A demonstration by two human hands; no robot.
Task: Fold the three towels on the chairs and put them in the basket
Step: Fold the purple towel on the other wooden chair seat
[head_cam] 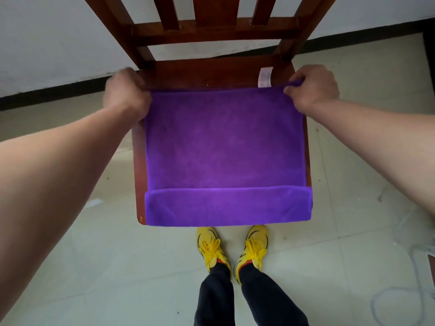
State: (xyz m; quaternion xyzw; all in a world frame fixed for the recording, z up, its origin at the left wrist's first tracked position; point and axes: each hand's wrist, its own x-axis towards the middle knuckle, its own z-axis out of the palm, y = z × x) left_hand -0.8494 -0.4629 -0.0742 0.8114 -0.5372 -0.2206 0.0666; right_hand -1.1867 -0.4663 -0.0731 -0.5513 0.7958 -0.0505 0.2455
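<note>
A purple towel (pixel 223 147) lies spread over the seat of a dark wooden chair (pixel 211 71), its near part hanging over the seat's front edge. My left hand (pixel 126 92) grips the towel's far left corner. My right hand (pixel 313 88) pinches the far right corner, where a white label (pixel 264 77) sticks out toward the chair's back. The far edge is stretched straight between both hands. No basket and no other towel is in view.
The chair's slatted back (pixel 207 27) rises just beyond the hands, close to a white wall with a black skirting. My feet in yellow shoes (pixel 231 250) stand on pale floor tiles in front of the seat. A light cable (pixel 400 290) loops on the floor at right.
</note>
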